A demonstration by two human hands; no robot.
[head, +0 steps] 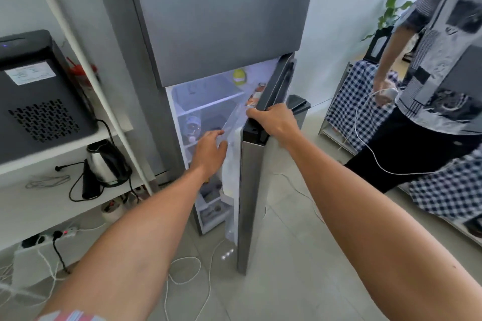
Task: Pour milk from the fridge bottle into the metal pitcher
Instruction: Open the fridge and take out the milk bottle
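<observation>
A grey two-door fridge (224, 21) stands ahead with its lower door (251, 190) swung partly open. My right hand (276, 122) grips the top edge of that door. My left hand (208, 151) reaches into the lit compartment with fingers apart and nothing in it, close to the door's inner shelves. A clear bottle with a blue-and-white label (193, 126) lies on a middle shelf, just left of my left hand. A white container (229, 172) sits in the door rack, partly hidden by my left hand. No metal pitcher is in view.
A white shelf unit (86, 60) stands at the left with a black appliance (39, 91) and a kettle (104, 161). Cables (187, 268) and a power strip (62, 233) lie on the floor. A person (430, 99) stands at the right beside a checked-cloth table (354, 101).
</observation>
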